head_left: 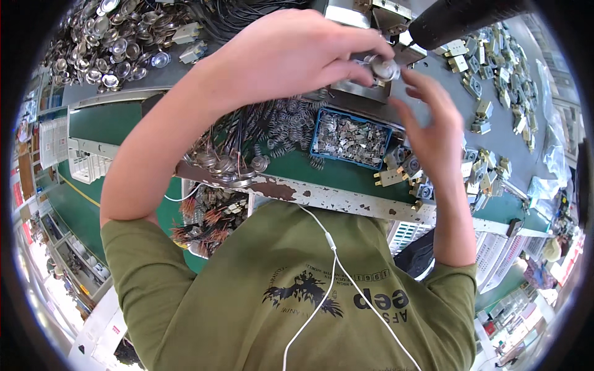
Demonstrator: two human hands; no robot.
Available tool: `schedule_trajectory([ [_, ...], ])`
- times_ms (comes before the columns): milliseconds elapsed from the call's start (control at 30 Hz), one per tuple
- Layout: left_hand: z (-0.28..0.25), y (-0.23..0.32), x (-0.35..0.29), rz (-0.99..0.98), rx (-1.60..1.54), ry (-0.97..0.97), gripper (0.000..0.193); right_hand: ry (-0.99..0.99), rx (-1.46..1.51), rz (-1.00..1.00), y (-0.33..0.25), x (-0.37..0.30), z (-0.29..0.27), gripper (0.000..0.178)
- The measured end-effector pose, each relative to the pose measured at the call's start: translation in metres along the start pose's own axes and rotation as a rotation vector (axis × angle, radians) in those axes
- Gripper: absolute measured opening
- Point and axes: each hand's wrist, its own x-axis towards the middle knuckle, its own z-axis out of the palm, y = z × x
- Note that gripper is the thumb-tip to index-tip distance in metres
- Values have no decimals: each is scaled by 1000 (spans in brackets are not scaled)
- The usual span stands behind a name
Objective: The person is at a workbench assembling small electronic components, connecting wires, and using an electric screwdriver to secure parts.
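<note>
My left hand [291,55] reaches across the bench and pinches a small round silver metal part [385,68] between thumb and forefinger. A metal fixture [365,91] is just beneath that part. Close on its right, my right hand [436,127] is open, thumb and fingers apart, slightly blurred and holding nothing I can see. Above the hands, a black cylindrical tool [461,21] slants down to a thin tip near the fixture. A blue tray [351,166] of small metal pieces lies below the hands, with a heap of coil springs [291,127] beside it.
Round metal cups [117,46] are piled at the far left, with black cables [241,18] beside them. Square metal-and-cream parts [504,80] cover the right side. More cups on wires [226,166] lie at the bench's chipped front edge [322,199]. A white earphone cord [331,241] hangs down my shirt.
</note>
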Motion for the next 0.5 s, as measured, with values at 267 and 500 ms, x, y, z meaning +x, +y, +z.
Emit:
schedule_trajectory([
  [267, 23, -7, -1, -187, 131, -151, 30, 487, 404, -457, -18, 74, -88, 67],
  [500, 25, -10, 2, -216, 119, -170, 31, 505, 397, -164, -67, 114, -47, 32],
])
